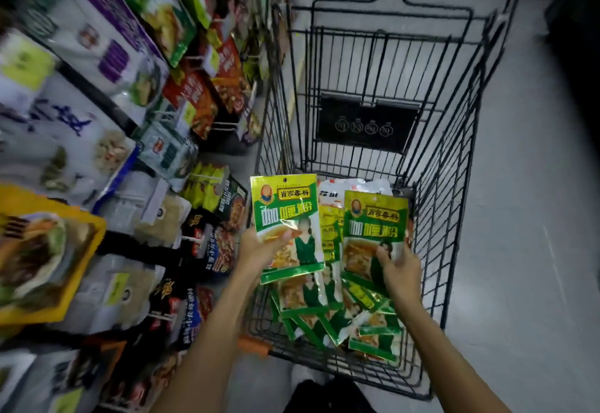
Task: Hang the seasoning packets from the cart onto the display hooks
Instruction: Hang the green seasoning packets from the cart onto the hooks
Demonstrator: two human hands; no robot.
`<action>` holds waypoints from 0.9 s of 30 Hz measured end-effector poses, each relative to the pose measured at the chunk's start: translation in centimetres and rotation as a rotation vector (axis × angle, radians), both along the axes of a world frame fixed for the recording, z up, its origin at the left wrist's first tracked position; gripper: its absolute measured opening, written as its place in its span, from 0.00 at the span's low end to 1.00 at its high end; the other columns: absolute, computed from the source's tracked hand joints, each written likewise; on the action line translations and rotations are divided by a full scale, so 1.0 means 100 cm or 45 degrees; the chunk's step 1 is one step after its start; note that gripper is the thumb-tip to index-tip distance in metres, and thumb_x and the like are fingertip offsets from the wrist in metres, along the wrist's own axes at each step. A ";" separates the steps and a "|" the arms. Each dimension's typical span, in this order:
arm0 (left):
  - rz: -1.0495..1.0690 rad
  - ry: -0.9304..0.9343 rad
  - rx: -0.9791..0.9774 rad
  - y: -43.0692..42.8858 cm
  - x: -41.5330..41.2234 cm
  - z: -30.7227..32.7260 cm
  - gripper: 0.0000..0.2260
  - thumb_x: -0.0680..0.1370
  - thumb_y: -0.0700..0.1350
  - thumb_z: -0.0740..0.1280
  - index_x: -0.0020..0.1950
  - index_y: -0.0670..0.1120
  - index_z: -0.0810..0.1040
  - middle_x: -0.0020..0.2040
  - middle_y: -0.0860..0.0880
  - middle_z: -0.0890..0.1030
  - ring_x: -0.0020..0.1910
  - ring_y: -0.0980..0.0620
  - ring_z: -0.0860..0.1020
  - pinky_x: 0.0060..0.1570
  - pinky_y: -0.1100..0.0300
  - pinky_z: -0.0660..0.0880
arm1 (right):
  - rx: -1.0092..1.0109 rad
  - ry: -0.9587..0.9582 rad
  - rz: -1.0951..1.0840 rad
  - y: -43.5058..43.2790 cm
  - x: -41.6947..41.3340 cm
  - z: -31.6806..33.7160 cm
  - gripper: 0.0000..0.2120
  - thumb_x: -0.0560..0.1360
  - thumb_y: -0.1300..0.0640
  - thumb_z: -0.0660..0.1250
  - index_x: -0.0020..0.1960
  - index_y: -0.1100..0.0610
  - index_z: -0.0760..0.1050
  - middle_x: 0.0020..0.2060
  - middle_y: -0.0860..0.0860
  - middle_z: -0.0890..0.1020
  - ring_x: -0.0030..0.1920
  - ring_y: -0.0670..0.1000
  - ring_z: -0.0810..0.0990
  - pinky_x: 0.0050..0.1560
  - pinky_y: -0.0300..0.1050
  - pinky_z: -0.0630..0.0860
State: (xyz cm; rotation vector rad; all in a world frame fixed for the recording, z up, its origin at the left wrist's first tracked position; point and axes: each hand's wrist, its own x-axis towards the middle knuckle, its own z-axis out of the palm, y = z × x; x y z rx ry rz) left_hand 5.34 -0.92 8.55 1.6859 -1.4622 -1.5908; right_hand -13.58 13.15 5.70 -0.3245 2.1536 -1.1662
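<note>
A black wire shopping cart [454, 165] stands in front of me, with a heap of green-and-yellow seasoning packets [328, 318] lying in its near end. My left hand [259, 248] holds one green packet [287, 214] upright over the cart's left rim, thumb across its front. My right hand [397, 269] grips a second green packet [373, 224] by its lower edge, above the heap. Display hooks [224, 125] with hanging packets fill the shelving on the left; most hooks are hidden behind their stock.
The shelving wall on the left carries many blurred hanging bags, among them a yellow pack [42, 250] and white bags [58, 139]. A grey floor [526, 217] runs along the cart's right side. White packets [344, 190] lie farther back in the cart.
</note>
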 end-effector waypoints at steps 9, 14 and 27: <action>0.373 0.123 -0.803 0.015 0.113 0.241 0.12 0.72 0.41 0.74 0.45 0.58 0.77 0.37 0.69 0.81 0.39 0.72 0.78 0.35 0.76 0.72 | -0.629 0.014 0.760 -0.116 0.049 0.212 0.08 0.75 0.55 0.70 0.39 0.53 0.75 0.36 0.52 0.80 0.40 0.53 0.79 0.41 0.46 0.73; 0.659 0.040 -1.167 0.064 0.191 0.361 0.11 0.71 0.46 0.74 0.45 0.61 0.77 0.39 0.70 0.81 0.41 0.69 0.80 0.39 0.73 0.74 | -0.946 -0.037 1.079 -0.152 0.127 0.334 0.20 0.75 0.53 0.71 0.31 0.55 0.63 0.26 0.49 0.71 0.30 0.49 0.71 0.32 0.42 0.65; 1.338 -0.280 -1.636 0.237 0.332 0.523 0.10 0.71 0.44 0.75 0.47 0.55 0.80 0.45 0.56 0.85 0.47 0.56 0.83 0.47 0.57 0.80 | -1.530 -0.180 1.838 -0.091 0.343 0.527 0.10 0.74 0.48 0.69 0.48 0.54 0.79 0.49 0.68 0.79 0.50 0.69 0.77 0.47 0.68 0.75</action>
